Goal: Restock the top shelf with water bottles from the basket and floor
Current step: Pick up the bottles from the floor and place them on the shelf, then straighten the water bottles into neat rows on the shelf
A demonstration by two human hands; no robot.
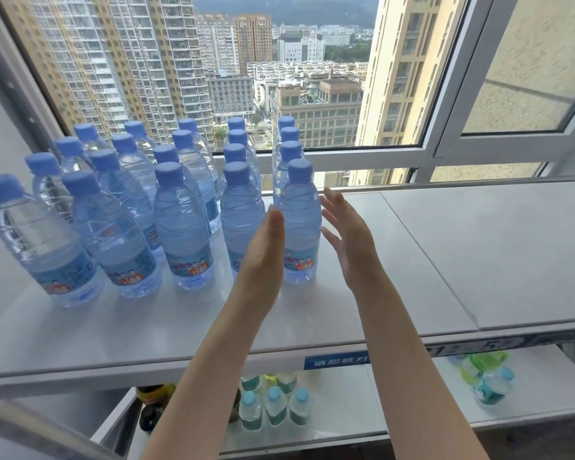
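Several clear water bottles with blue caps stand in rows on the left half of the white top shelf (412, 260). The nearest bottle of the rightmost row (300, 220) stands upright between my two hands. My left hand (263, 257) is flat with straight fingers, its edge in front of that bottle's left side. My right hand (349, 240) is spread open just right of the bottle, a small gap between palm and plastic. Neither hand holds anything. The basket and the floor are out of view.
The shelf's right half is bare white board. Behind it is a window (279, 78) with a white frame (445, 134). A lower shelf holds small bottles with light blue caps (274, 406) and green-labelled bottles (485, 376) at the right.
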